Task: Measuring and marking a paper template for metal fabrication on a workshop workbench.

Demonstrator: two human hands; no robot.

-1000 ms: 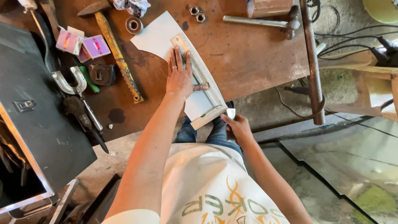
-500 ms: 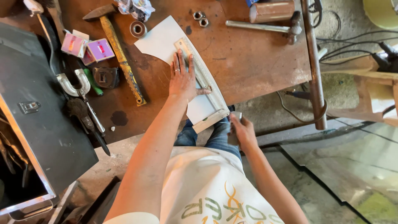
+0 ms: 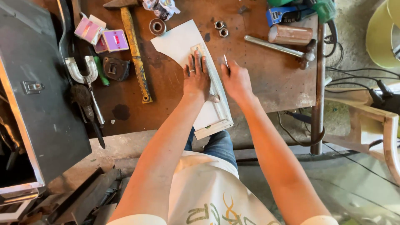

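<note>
Rust-brown and cluttered, the workshop table (image 3: 266, 87) carries everything. On it the left hand (image 3: 196, 79) lies flat, fingers spread, pressing a metal square ruler (image 3: 216, 98) onto a white sheet (image 3: 177, 41) whose near end overhangs the table edge. Just right of the ruler, the right hand (image 3: 236, 79) pinches a thin scribing tool (image 3: 225, 61). Further out lie two nuts (image 3: 221, 28), a hammer (image 3: 279, 45) and a yellow-handled hammer (image 3: 135, 50).

A rusty brown metal workbench (image 3: 266, 91) stands on a rough concrete floor (image 3: 125, 146) in bright daylight. A dark metal case (image 3: 37, 108) sits at its left, a wooden frame (image 3: 387, 133) to the right, with black cables (image 3: 354, 75) trailing across pale ground beside 1 steel bench leg (image 3: 318, 104).
</note>
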